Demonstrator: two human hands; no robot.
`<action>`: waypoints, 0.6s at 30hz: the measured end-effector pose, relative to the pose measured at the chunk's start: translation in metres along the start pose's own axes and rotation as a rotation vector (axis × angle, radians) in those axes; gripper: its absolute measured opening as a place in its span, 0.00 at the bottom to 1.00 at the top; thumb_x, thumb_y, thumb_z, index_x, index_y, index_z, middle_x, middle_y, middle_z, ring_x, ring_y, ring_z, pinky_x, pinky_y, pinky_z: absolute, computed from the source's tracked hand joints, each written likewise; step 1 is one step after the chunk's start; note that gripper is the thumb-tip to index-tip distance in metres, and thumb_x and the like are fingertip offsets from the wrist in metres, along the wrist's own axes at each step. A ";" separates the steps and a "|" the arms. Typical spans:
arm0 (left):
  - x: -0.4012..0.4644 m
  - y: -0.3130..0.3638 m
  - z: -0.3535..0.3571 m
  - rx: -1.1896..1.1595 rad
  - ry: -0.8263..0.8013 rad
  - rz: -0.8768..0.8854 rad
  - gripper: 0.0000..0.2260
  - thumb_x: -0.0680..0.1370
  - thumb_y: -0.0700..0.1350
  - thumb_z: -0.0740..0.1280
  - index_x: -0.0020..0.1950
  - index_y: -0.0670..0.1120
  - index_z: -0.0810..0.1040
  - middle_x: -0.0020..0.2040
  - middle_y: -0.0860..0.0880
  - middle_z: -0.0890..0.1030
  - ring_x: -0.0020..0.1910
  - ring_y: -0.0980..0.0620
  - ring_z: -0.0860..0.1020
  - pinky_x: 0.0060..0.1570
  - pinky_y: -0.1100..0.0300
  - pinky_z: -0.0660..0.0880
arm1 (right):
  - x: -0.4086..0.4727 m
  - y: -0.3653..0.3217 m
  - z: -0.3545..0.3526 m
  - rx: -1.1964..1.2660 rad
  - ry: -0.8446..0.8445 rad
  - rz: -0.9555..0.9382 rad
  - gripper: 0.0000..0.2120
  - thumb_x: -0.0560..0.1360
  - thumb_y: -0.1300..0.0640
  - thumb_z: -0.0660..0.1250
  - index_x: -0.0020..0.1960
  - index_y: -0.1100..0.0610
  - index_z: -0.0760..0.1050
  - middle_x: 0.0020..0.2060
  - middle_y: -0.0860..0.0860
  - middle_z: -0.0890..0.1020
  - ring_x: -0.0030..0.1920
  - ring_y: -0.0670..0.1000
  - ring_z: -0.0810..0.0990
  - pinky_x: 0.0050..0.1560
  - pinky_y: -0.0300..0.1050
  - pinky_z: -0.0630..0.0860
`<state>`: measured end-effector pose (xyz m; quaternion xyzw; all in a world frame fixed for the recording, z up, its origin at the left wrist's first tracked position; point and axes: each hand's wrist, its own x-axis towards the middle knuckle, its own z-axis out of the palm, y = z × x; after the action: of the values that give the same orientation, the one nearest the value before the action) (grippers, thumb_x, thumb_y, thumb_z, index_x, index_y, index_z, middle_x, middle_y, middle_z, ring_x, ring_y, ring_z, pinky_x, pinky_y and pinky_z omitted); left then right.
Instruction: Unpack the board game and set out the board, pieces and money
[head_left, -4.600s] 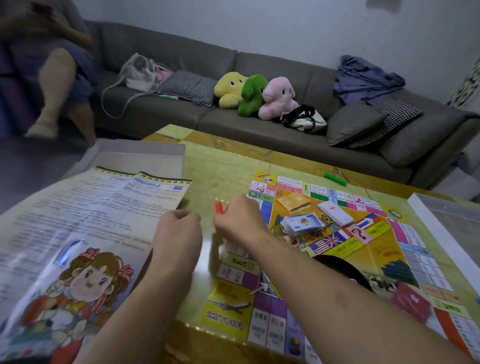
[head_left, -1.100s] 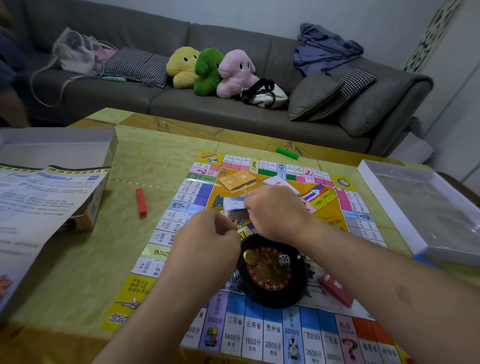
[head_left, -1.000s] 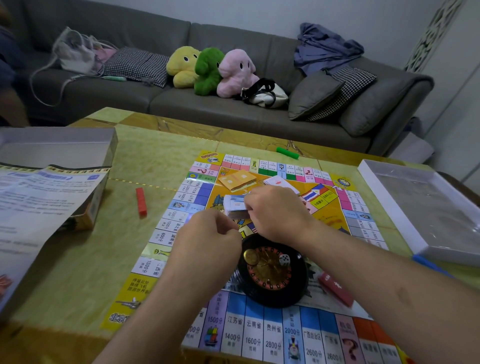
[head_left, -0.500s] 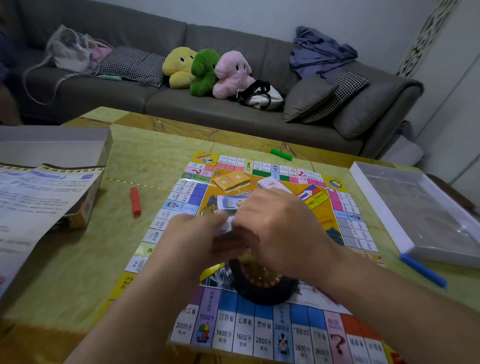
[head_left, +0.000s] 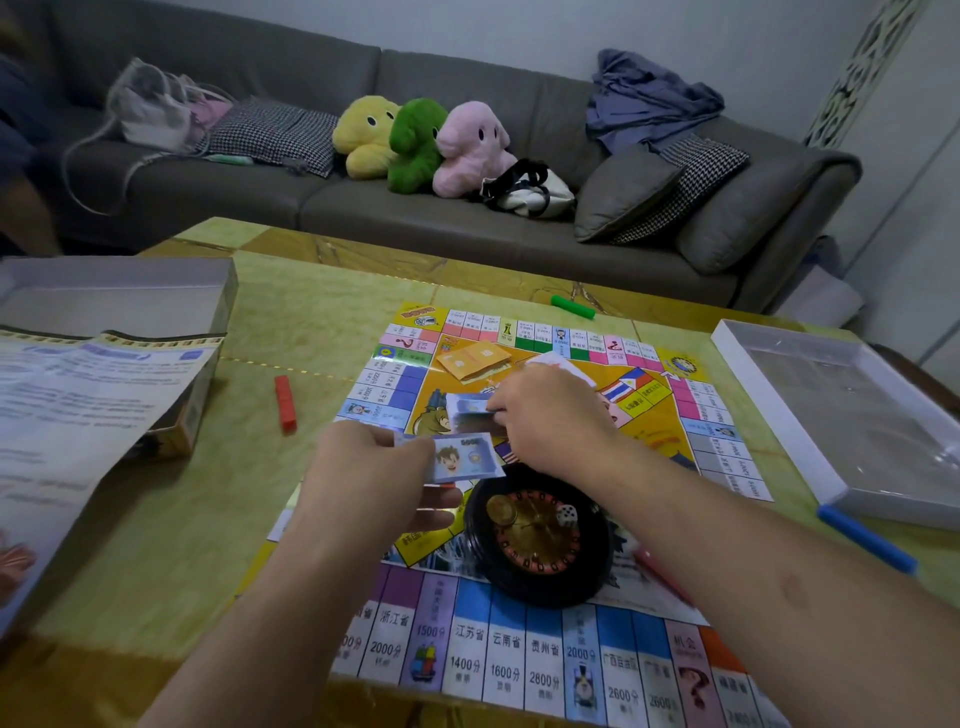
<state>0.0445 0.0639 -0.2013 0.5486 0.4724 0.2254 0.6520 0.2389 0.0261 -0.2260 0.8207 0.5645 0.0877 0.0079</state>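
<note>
Blue banknote (head_left: 464, 457) was pinched by the left hand (head_left: 363, 470); money stack (head_left: 470, 410), at twelve o'clock, was gripped by the right hand (head_left: 550, 415); notes should be peeled singly.

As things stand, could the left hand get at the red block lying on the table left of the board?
Probably not right away. The path from the left hand to the red block looks free, with only bare table between them, but the hand is pinching a blue banknote and would have to put it down first.
</note>
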 end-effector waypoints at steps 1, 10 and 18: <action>0.001 0.000 0.000 -0.004 0.000 0.003 0.06 0.82 0.35 0.66 0.45 0.35 0.79 0.40 0.35 0.86 0.36 0.39 0.87 0.41 0.40 0.85 | 0.000 0.000 0.002 -0.005 0.011 0.002 0.11 0.81 0.56 0.66 0.58 0.49 0.85 0.51 0.51 0.85 0.52 0.55 0.82 0.51 0.55 0.83; 0.001 0.000 -0.001 0.010 -0.005 0.017 0.07 0.81 0.34 0.66 0.44 0.34 0.80 0.39 0.35 0.86 0.36 0.39 0.87 0.40 0.40 0.85 | -0.006 0.005 0.001 0.247 0.043 0.077 0.10 0.82 0.49 0.69 0.55 0.48 0.88 0.48 0.48 0.88 0.51 0.52 0.83 0.53 0.53 0.82; -0.004 0.002 0.003 0.014 -0.012 0.031 0.06 0.80 0.33 0.66 0.44 0.35 0.81 0.30 0.41 0.85 0.33 0.41 0.87 0.39 0.42 0.85 | -0.022 0.013 -0.006 0.374 0.293 0.054 0.09 0.81 0.55 0.69 0.56 0.53 0.88 0.48 0.51 0.89 0.48 0.52 0.84 0.46 0.50 0.84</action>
<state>0.0457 0.0594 -0.1985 0.5616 0.4614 0.2287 0.6476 0.2428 0.0006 -0.2213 0.8014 0.5437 0.0998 -0.2284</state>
